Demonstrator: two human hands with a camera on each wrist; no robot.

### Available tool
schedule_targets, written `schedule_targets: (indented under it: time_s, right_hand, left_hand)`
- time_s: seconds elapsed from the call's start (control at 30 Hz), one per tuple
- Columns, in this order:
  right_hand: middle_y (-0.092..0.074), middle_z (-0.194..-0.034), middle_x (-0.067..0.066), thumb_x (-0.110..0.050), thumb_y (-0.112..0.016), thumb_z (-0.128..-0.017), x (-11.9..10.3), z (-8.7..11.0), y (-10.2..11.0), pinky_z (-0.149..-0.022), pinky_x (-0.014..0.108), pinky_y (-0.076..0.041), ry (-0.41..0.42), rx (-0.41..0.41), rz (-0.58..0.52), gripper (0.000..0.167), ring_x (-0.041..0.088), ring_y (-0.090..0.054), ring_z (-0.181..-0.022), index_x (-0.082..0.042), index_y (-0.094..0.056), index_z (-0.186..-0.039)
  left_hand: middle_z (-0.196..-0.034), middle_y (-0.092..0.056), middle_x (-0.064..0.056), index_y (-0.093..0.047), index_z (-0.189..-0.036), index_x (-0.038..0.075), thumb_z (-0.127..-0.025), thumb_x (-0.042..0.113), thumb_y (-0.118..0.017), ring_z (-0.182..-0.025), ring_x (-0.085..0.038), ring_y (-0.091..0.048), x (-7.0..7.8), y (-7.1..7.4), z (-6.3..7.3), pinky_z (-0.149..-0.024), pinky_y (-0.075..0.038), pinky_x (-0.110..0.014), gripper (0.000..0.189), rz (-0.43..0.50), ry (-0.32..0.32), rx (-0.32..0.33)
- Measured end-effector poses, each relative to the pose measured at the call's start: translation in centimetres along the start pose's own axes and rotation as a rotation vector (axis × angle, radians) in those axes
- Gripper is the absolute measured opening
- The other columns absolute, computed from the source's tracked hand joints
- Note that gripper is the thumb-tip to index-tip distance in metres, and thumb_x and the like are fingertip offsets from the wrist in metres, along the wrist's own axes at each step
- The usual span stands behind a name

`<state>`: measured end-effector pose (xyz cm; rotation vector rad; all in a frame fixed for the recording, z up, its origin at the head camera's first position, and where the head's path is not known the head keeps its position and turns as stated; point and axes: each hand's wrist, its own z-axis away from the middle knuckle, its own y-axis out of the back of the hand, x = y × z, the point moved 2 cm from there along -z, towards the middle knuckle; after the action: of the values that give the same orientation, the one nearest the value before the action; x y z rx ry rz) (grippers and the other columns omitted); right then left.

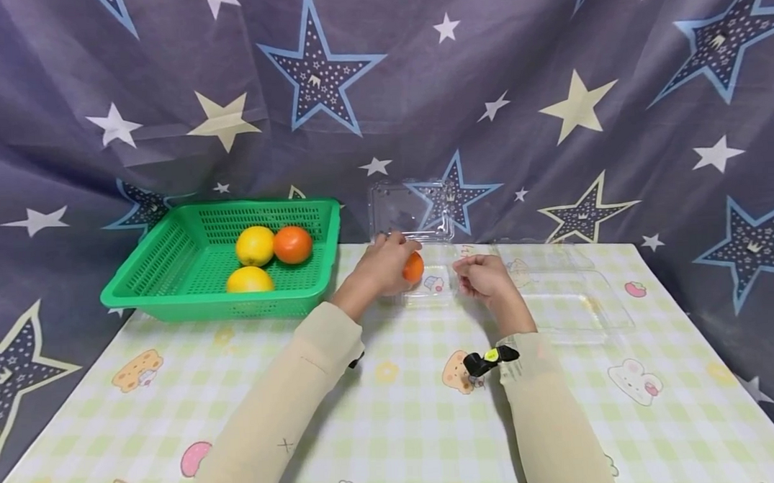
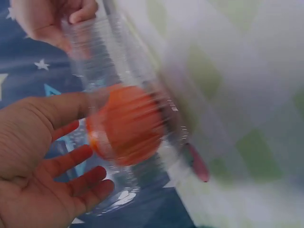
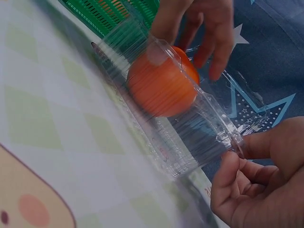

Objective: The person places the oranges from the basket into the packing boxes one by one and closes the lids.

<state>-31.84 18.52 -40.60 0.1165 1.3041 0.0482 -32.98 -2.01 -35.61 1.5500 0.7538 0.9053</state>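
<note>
A round orange fruit point(image 1: 413, 268) sits inside a clear plastic clamshell container point(image 3: 187, 156), seen through its ribbed wall in both wrist views. My left hand point(image 1: 388, 265) reaches over the container; its thumb touches the fruit point(image 2: 128, 126) while the other fingers are spread loosely beside it. At the container's right side, my right hand point(image 1: 482, 277) pinches the rim between thumb and forefinger, plainest in the right wrist view. The container's lid point(image 1: 411, 210) stands raised against the backdrop.
A green basket point(image 1: 189, 306) at the left holds two yellow fruits point(image 1: 255, 246) and another orange fruit point(image 1: 293, 245). To the right lies a second clear container point(image 1: 572, 313), spread on the checked tablecloth point(image 1: 395, 428). A star-patterned curtain point(image 1: 420, 110) hangs directly behind the table.
</note>
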Motion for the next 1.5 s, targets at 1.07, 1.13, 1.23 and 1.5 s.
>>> schedule_targets:
  time_s: [1.07, 1.13, 1.23, 1.5]
  right_hand:
    - [-0.059, -0.091, 0.010, -0.009, -0.056, -0.104, 0.3, 0.0, 0.1, -0.054, 0.022, -0.046, 0.015, 0.018, -0.004, 0.028, 0.012, -0.052, -0.061, 0.007, -0.062, -0.125]
    - [-0.059, -0.092, 0.011, -0.010, -0.057, -0.104, 0.4, 0.0, 0.2, -0.054, 0.022, -0.045, 0.009, 0.022, -0.008, 0.028, 0.012, -0.051, -0.061, 0.007, -0.062, -0.126]
    - [-0.060, -0.092, 0.012, -0.011, -0.058, -0.103, 0.5, 0.0, 0.3, -0.053, 0.022, -0.045, 0.005, 0.033, -0.011, 0.028, 0.012, -0.051, -0.060, 0.006, -0.062, -0.125]
    - [-0.058, -0.087, 0.008, -0.010, -0.058, -0.104, 0.5, 0.0, 0.0, -0.054, 0.021, -0.046, 0.005, 0.021, -0.024, 0.027, 0.011, -0.051, -0.060, 0.006, -0.063, -0.124]
  left_hand:
    - [-0.139, -0.051, -0.024, -0.054, -0.144, 0.005, -0.097, 0.030, -0.068, -0.120, -0.047, -0.050, -14.1, 7.0, 9.9, -0.094, -0.047, -0.062, 0.055, 0.001, 0.046, 0.078]
    - [-0.142, -0.047, -0.029, -0.051, -0.146, 0.003, -0.097, 0.032, -0.069, -0.123, -0.052, -0.047, -15.8, 6.9, 10.3, -0.096, -0.044, -0.066, 0.060, 0.023, 0.091, 0.013]
    - [-0.147, -0.039, -0.036, -0.045, -0.149, -0.002, -0.095, 0.039, -0.071, -0.129, -0.060, -0.039, -18.0, 6.8, 10.8, -0.100, -0.038, -0.071, 0.072, 0.058, 0.139, -0.083]
    - [-0.139, -0.048, -0.033, -0.047, -0.148, 0.002, -0.088, 0.053, -0.076, -0.121, -0.051, -0.051, -22.1, 6.8, 12.6, -0.097, -0.044, -0.067, 0.084, 0.052, 0.114, -0.227]
